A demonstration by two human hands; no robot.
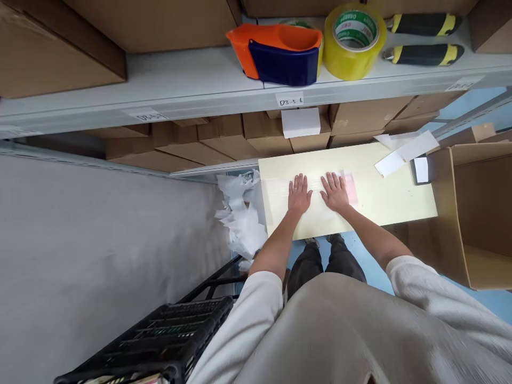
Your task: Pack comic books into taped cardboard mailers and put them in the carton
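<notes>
Both palms rest flat on a pale yellow board, whose bare surface (384, 205) shows to the right. My left hand (299, 196) has its fingers spread over a thin, see-through sheet or bag (280, 200); its exact outline is hard to make out. Beside it, my right hand (335, 193) also lies with fingers apart and touches the same clear layer. A pink sheet (350, 189) lies just right of that hand, partly under clear film. Neither hand grips anything.
White paper strips (407, 154) and a dark device (421, 170) lie on the board's right part. An open carton (460, 213) stands right. Crumpled white wrapping (244, 224) is left. A shelf above holds a tape dispenser (280, 53), yellow tape (334, 64) and two knives. A black crate (160, 330) stands lower left.
</notes>
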